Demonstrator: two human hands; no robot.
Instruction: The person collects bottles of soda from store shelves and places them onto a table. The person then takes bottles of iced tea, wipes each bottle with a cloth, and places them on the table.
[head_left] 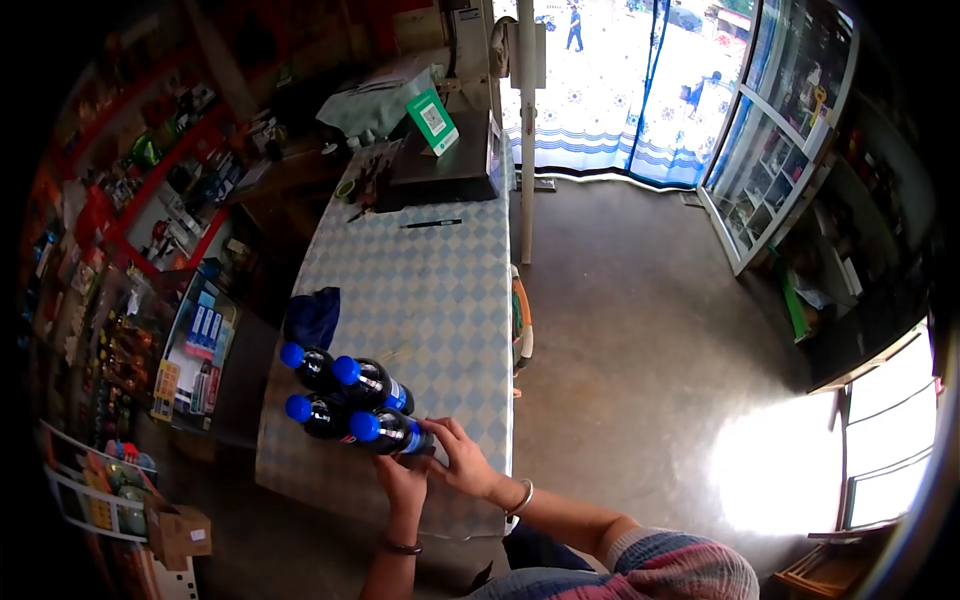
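Four dark bottles with blue caps stand close together near the front of a table with a blue-and-white checked cover (420, 270). The nearest bottle (395, 431) is at the front right of the group. My right hand (458, 456) wraps round its right side, near the label. Below it, my left hand (402, 480) touches the same bottle, its fingers partly hidden behind it. Beside that bottle are the upper right bottle (372, 385), the lower left bottle (318, 414) and the back left bottle (308, 366).
Dark blue cloth (313, 318) lies behind the bottles. A pen (431, 223) and a green code sign (432, 121) are farther back. Stocked shelves line the left, with a glass case (200, 345). A chair (522, 318) touches the table's right side. People are outside the curtained doorway.
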